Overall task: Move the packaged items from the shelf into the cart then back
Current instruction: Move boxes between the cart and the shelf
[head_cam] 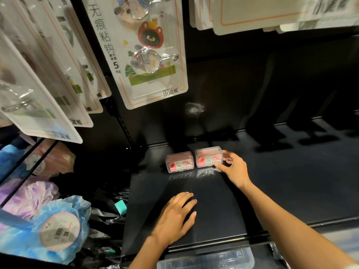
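Note:
Two clear plastic dental floss boxes with pink contents stand side by side on the black shelf (272,187). The left floss box (179,162) stands free. My right hand (232,167) holds the right floss box (208,157) at its right end, thumb at the front lower corner and fingers behind. My left hand (175,216) rests flat on the shelf nearer the front edge, fingers relaxed and holding nothing. No cart shows in this view.
Blister cards of adhesive hooks (147,51) hang above the shelf at left and top. Bath sponges in blue and purple mesh (44,220) fill the bin at left. A clear plastic price-tag holder (206,260) runs along the shelf's front edge.

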